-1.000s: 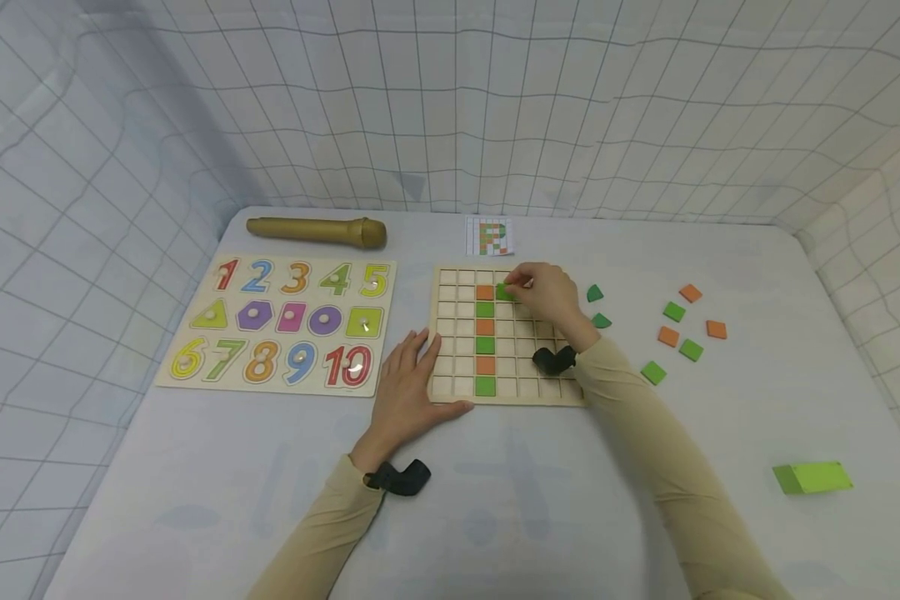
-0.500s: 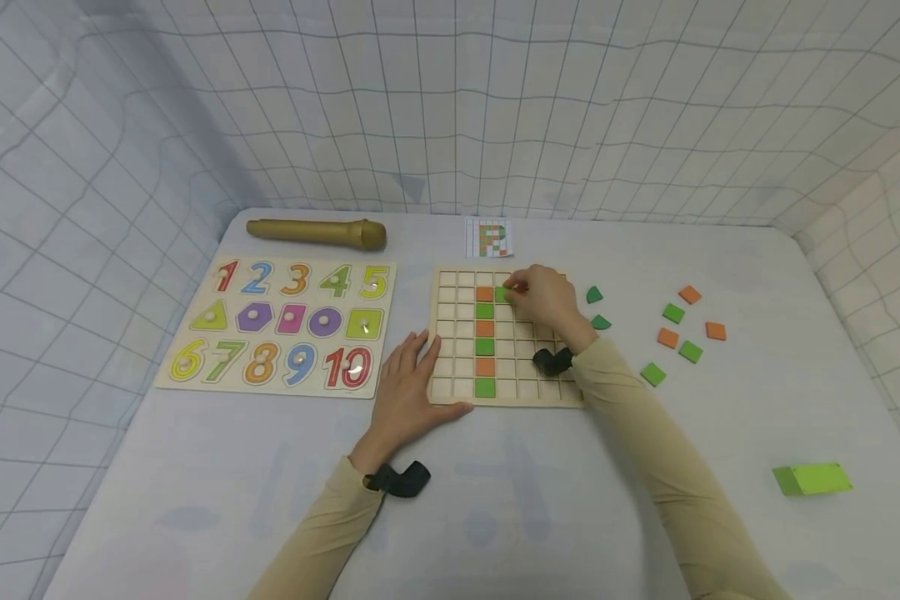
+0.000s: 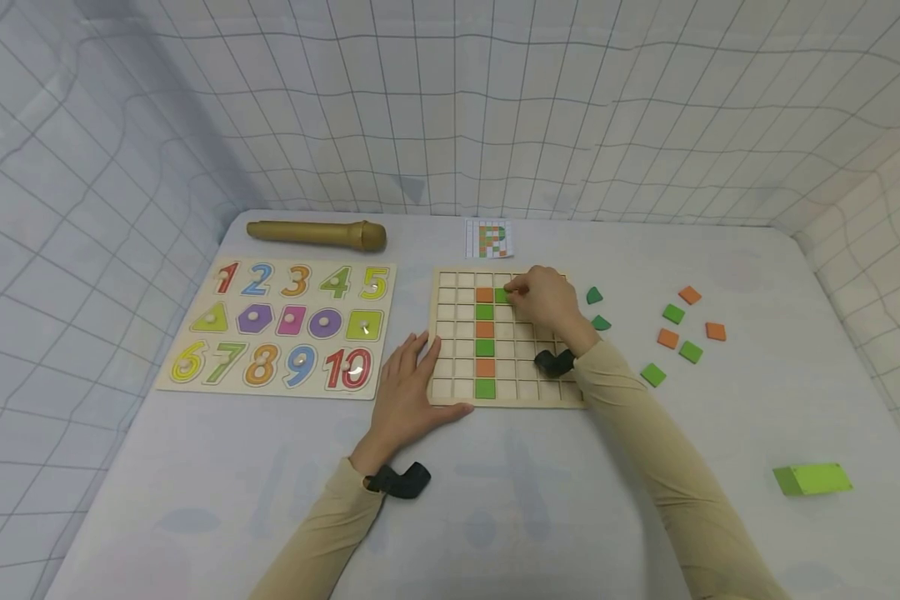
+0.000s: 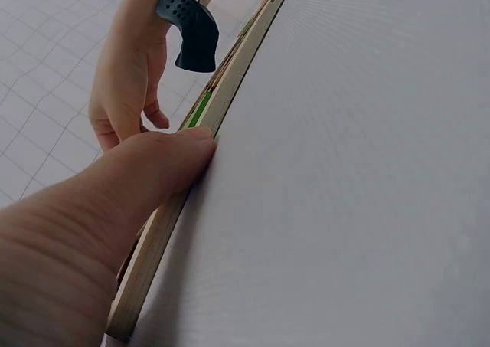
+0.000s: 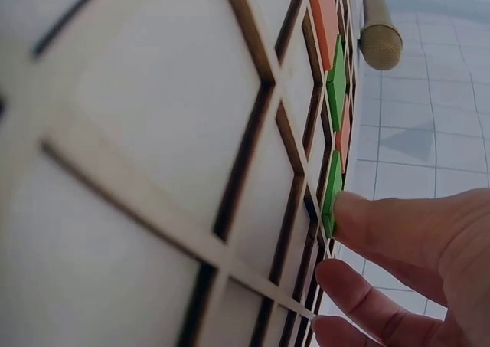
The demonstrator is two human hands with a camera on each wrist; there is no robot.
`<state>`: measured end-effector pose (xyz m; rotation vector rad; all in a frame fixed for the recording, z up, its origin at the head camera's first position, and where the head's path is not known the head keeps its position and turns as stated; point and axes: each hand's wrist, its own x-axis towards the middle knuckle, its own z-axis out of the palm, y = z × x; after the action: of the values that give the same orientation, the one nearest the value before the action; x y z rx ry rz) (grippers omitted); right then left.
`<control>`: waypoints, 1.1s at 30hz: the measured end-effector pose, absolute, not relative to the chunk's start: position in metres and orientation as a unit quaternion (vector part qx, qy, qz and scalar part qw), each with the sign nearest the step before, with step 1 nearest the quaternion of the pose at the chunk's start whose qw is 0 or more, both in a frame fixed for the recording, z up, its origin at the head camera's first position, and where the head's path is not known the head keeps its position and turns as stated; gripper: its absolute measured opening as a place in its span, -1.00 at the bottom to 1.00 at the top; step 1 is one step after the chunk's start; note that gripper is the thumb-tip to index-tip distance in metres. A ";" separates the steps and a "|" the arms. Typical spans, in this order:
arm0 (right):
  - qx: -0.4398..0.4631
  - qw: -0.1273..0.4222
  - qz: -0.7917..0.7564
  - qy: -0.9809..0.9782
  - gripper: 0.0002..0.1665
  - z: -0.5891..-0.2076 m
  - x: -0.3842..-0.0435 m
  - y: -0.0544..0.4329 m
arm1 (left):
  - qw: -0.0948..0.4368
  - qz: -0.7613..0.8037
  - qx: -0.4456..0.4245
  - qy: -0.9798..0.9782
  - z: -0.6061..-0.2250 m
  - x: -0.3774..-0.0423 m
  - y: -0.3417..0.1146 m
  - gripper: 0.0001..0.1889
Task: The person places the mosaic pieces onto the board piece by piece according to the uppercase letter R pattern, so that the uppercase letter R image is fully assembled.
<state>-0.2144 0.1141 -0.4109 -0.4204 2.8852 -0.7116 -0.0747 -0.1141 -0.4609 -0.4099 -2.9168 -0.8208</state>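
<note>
A wooden grid board [image 3: 453, 403] holds a column of orange and green square tiles. At the top of that column, just right of an orange tile [image 3: 484, 294], a green square tile [image 3: 501, 296] sits at its cell. My right hand [image 3: 546, 298] has its thumb and fingers curled at this tile; in the right wrist view the thumb tip lies against the green tile's [image 5: 334, 198] edge. My left hand [image 3: 405, 396] rests at the board's near left corner, fingers spread along the left side. Its thumb [image 4: 191, 144] touches the front edge of the board.
Left of the board lies a number and shape puzzle [image 3: 277, 325], a gold toy microphone [image 3: 315, 234] behind it. A small pattern card [image 3: 489, 238] lies beyond the board. Loose square tiles [image 3: 668, 337], dark green curved pieces [image 3: 601, 322] and a green block [image 3: 813, 478] are at the right.
The green tile under my right hand has shifted slightly left into line with its cell, and the right fingers have moved slightly. My left hand stays where it was.
</note>
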 end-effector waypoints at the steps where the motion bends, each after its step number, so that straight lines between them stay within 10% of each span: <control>1: -0.144 0.070 -0.241 0.957 -0.70 -0.411 -0.214 0.115 | 0.042 -0.268 -0.134 -0.953 -0.461 -0.075 -0.114 0.12; 22: -0.195 0.056 -0.297 0.933 -0.66 -0.412 -0.217 0.132 | 0.047 -0.266 -0.136 -0.953 -0.463 -0.074 -0.113 0.12; 33: -0.188 -0.064 -0.356 0.913 -0.68 -0.403 -0.222 0.175 | 0.044 -0.274 -0.135 -0.951 -0.462 -0.074 -0.114 0.12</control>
<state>-0.2219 0.1747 -0.4032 -0.6149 2.9925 -1.1659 -0.0744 -0.1140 -0.4616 -0.4119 -2.9077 -0.8368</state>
